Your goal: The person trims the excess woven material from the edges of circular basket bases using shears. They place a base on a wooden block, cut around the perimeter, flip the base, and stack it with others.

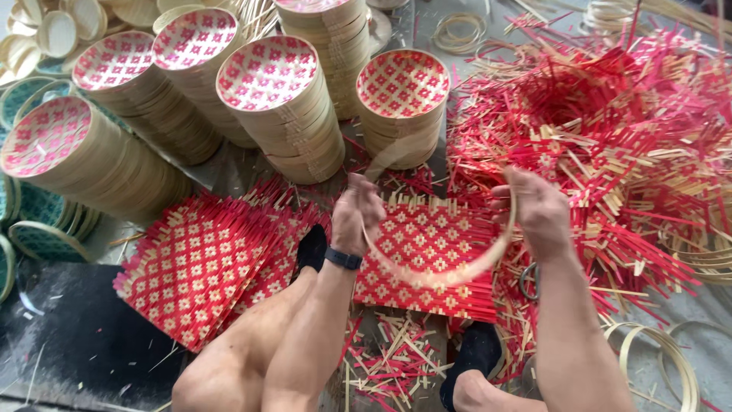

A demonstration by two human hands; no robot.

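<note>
Hoop (450,276) of thin pale bamboo strip, blurred, held at centre frame over a red-and-cream woven mat (427,255) lying on the floor. Left hand (355,214) closed on the hoop's 10 o'clock side, dark wristband below it. Right hand (537,214) closed on the 2 o'clock side. Second woven mat (194,263) at 9 o'clock of the first. Black-socked feet (311,248) rest on the mats. Stacks of round woven trays (267,72) from 10 to 12 o'clock. Heap of red and cream strip offcuts (610,145) at 2 o'clock. Loose bamboo rings (663,358) at 4 o'clock.
</note>
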